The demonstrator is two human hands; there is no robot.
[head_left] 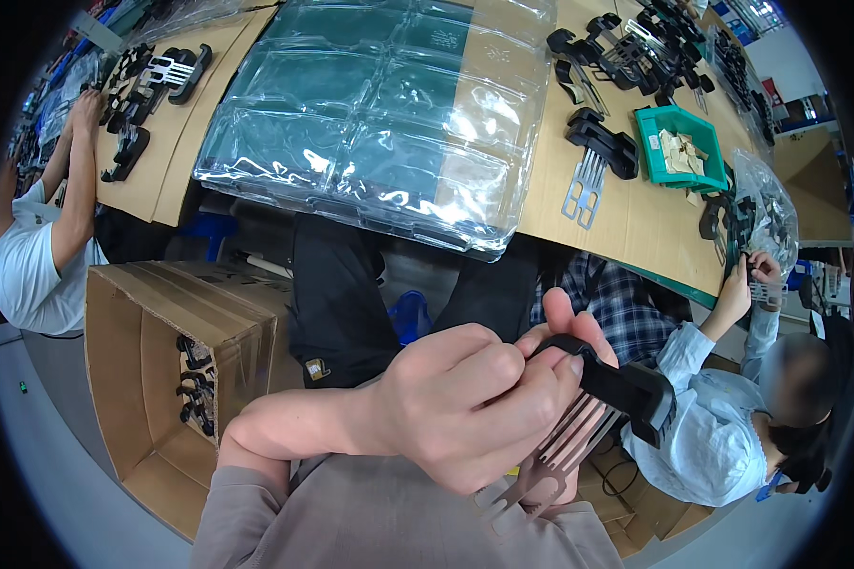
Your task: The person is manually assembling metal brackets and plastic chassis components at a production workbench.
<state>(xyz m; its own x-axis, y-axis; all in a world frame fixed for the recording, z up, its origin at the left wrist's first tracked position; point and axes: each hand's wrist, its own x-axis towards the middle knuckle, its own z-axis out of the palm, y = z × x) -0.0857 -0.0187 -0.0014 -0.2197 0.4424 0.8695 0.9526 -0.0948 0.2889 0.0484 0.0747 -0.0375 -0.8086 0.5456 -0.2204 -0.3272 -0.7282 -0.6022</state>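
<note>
In front of my chest, both hands hold a slotted metal tool with a black plastic handle [626, 384]. Its flat, pronged blade hangs down past my wrist. My left hand [474, 398] is closed, with the fingertips pinched on the handle's near end; whether a small part sits between them is hidden. Behind it, my right hand [584, 332] is mostly covered. Its fingers curl around the same handle from the far side, and one fingertip sticks up. A similar tool [588, 175] lies on the table, right of the clear plastic tray.
A clear moulded plastic tray [370, 114] covers the table's middle. A green bin [678, 147] holds small tan pieces. More black-handled tools [626, 47] are heaped at the back right. Left of my legs stands an open cardboard box [152, 370] with tools inside. Co-workers [712, 417] sit either side.
</note>
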